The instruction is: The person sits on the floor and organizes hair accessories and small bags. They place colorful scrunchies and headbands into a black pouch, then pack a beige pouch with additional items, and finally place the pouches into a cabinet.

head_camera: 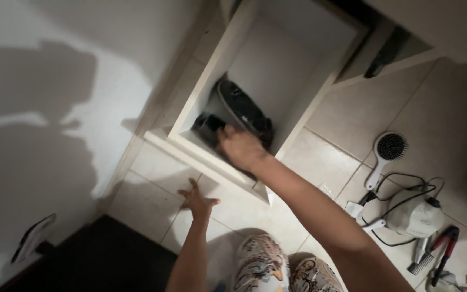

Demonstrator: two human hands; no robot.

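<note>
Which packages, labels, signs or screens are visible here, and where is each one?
Card or packet: bottom left, leaning at the wall's foot; flat, white with dark edge.
Small label: on the floor tiles near the white appliance; pale square.
No screens or signs show.

The right hand (241,147) reaches into a white drawer (212,70), touching a black bag (244,111); the left hand (197,201) hovers open.

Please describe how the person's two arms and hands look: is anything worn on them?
Both arms are bare as far as the frame shows: no sleeves, gloves, watch or bracelet visible. The left hand shows spread fingers and no rings that I can make out. The right hand is seen from the back, also unadorned. Lighting is dim.
</note>
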